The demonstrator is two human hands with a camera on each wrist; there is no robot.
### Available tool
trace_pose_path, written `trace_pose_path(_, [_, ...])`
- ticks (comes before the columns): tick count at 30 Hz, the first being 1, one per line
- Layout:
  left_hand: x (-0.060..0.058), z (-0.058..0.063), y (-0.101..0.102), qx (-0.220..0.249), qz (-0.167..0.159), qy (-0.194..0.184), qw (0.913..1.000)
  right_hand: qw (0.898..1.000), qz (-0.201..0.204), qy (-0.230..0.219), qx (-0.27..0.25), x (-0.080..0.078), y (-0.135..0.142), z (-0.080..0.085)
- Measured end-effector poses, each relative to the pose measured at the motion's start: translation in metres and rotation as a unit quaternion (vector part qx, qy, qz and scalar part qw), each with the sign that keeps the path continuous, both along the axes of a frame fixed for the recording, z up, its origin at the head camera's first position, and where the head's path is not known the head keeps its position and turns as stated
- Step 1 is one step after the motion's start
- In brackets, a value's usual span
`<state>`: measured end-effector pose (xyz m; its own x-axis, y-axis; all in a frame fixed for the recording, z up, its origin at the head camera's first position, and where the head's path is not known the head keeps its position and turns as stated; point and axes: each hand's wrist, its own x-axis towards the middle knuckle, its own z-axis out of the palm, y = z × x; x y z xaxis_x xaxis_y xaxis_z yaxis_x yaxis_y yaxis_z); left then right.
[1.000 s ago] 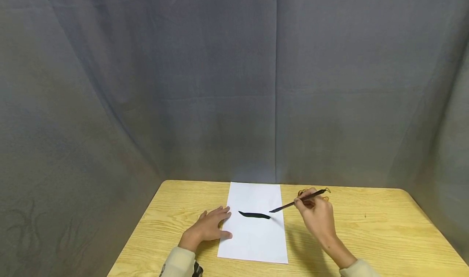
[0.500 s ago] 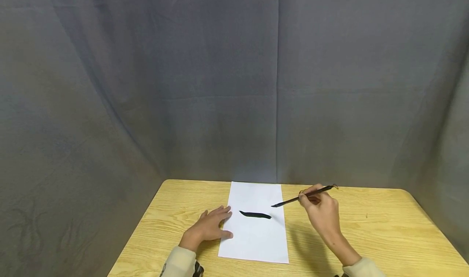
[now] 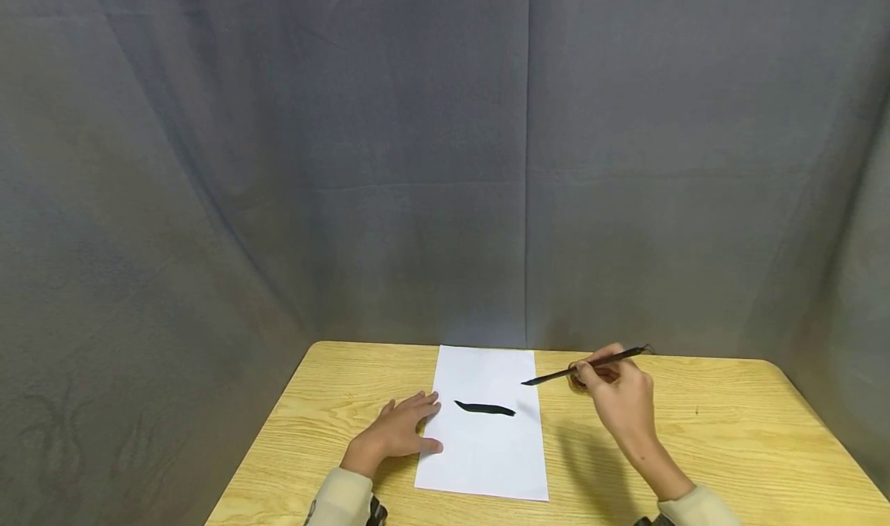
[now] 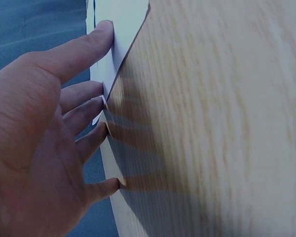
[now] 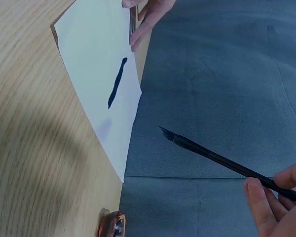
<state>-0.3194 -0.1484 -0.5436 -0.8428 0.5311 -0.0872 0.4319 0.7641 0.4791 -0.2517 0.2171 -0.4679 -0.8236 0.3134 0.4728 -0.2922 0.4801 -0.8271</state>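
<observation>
A sheet of white paper (image 3: 480, 460) lies on the wooden table, bearing one thick black ink stroke (image 3: 484, 408) across its middle. My left hand (image 3: 392, 431) rests with spread fingers at the sheet's left edge; in the left wrist view the thumb (image 4: 101, 37) lies over the paper and the little fingertip meets the wood. With thumb and fingers my right hand (image 3: 623, 398) pinches a dark ink brush (image 5: 212, 155). It slants, its pointed black tip (image 3: 528, 383) raised over the upper right part of the paper, with a cord loop at its far end.
Partly behind my right hand stands a small shiny brown container (image 5: 112, 224), on the table to the right of the paper. The wooden table (image 3: 751, 433) extends to both sides. Grey cloth (image 3: 417, 163) hangs behind it and at the sides.
My right hand has moved up and to the right with the brush, carrying its tip away from the stroke's right end. The left hand and the paper stay essentially in place.
</observation>
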Motion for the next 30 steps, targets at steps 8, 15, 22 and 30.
trace_pose_path(8, [0.0, 0.0, 0.001, -0.003, 0.002, 0.0, 1.0, 0.999, -0.04, 0.012, 0.033, -0.002, 0.006, 0.005])
trace_pose_path(15, [-0.001, 0.001, 0.001, 0.001, 0.003, -0.002, 1.0, 0.998, -0.047, 0.027, 0.04, -0.003, 0.013, 0.008])
trace_pose_path(22, [-0.001, 0.0, 0.002, -0.001, 0.006, -0.001, 1.0, 0.997, -0.053, 0.036, 0.044, -0.003, 0.02, 0.012])
trace_pose_path(30, [-0.001, -0.001, 0.003, 0.001, 0.007, 0.002, 1.0, 0.996, -0.064, 0.042, 0.049, -0.002, 0.032, 0.016])
